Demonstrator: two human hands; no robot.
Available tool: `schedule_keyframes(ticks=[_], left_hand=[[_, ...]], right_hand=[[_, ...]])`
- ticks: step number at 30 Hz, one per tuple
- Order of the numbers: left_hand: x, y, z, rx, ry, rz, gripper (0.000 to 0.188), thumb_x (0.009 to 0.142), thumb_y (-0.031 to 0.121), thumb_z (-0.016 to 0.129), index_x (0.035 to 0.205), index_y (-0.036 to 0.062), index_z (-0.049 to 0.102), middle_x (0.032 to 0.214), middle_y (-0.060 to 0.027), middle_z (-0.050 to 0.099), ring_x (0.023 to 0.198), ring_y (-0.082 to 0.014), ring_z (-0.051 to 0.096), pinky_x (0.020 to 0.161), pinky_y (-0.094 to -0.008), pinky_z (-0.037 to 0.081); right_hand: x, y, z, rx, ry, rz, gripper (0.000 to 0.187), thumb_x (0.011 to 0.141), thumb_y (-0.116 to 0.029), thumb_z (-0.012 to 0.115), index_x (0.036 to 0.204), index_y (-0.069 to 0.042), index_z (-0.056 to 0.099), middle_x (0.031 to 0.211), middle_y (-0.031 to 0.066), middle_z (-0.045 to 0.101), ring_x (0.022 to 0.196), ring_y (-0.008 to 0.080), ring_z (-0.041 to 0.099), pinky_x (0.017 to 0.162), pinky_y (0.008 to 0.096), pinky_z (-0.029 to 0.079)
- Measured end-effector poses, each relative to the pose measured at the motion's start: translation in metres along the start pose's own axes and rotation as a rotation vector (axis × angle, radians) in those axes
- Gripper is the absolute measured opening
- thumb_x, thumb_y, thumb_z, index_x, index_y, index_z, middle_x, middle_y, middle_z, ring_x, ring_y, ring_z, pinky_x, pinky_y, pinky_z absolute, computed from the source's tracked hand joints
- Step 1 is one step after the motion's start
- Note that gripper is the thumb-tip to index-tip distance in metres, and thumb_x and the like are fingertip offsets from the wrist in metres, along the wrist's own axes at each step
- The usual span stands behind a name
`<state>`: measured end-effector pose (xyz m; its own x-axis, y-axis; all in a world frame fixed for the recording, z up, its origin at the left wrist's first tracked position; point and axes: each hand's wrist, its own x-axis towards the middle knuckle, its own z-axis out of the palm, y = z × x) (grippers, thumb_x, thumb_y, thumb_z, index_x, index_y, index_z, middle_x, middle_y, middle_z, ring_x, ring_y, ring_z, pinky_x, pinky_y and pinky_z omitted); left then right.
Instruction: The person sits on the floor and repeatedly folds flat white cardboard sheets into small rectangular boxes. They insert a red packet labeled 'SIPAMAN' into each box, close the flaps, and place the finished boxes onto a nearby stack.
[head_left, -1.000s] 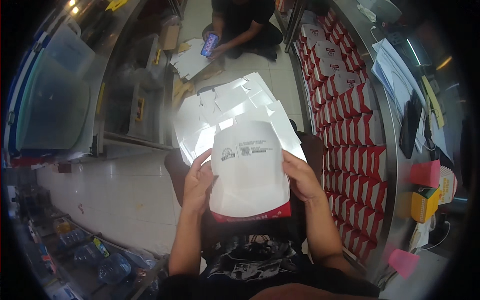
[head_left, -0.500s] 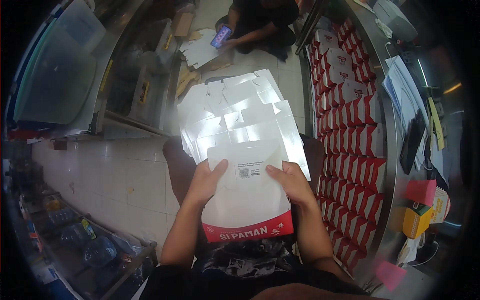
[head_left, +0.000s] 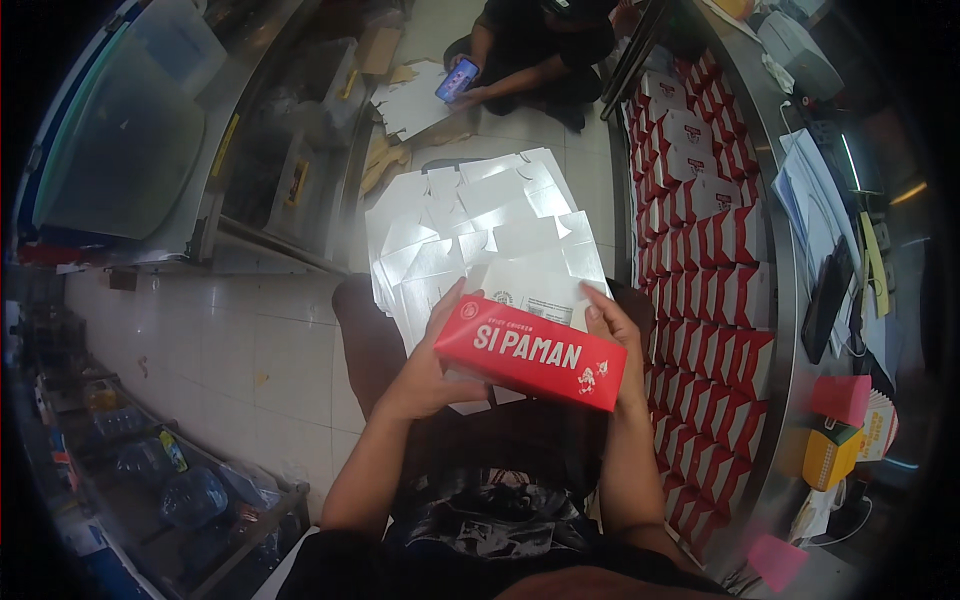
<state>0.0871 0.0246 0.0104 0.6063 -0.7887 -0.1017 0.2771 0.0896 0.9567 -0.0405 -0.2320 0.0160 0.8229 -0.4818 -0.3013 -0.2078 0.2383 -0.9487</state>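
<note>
A red and white cardboard food box (head_left: 530, 352) is held up between my two hands over my lap, its red printed side facing me and its white top tilted away. My left hand (head_left: 425, 372) is closed round the box's left end, thumb along the upper edge and fingers underneath. At the opposite end my right hand (head_left: 618, 335) grips it, with the thumb on the white top. Just beyond the box lies a stack of flat, shiny white carton blanks (head_left: 480, 215), partly covered by the box and my hands.
Rows of folded red and white boxes (head_left: 705, 290) fill a shelf on the right, beneath a metal counter (head_left: 790, 330) with papers. Ahead, another person (head_left: 545, 50) sits on the floor holding a phone (head_left: 458, 80). A rack with plastic bottles (head_left: 195, 500) stands at lower left.
The box has tipped so its red side now faces me, where its white face showed before. My hands have shifted to its ends. The whole view has moved slightly.
</note>
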Motion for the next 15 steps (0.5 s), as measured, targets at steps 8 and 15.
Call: schedule_keyframes(ticks=[8,15], left_hand=[[0.005,-0.010,0.019,-0.175,0.357,-0.096,0.065,0.098,0.030,0.074,0.147,-0.0022,0.049,0.140,-0.0125,0.061,0.127,-0.0215,0.060,0.112,-0.0361,0.045],[0.008,-0.013,0.013,-0.287,0.444,-0.177,0.054,0.107,0.031,0.062,0.147,-0.0033,0.050,0.137,-0.0121,0.064,0.124,-0.0199,0.061,0.109,-0.0352,0.046]], right_hand=[[0.005,0.005,0.016,0.578,0.157,-0.243,0.062,0.109,-0.057,0.049,0.147,-0.007,0.045,0.128,0.0088,0.064,0.114,0.0168,0.064,0.096,0.0348,0.054],[-0.012,-0.026,0.025,0.179,-0.140,-0.161,0.073,0.098,-0.013,0.073,0.158,-0.001,0.033,0.141,0.0223,0.060,0.126,0.0230,0.062,0.107,0.0362,0.050]])
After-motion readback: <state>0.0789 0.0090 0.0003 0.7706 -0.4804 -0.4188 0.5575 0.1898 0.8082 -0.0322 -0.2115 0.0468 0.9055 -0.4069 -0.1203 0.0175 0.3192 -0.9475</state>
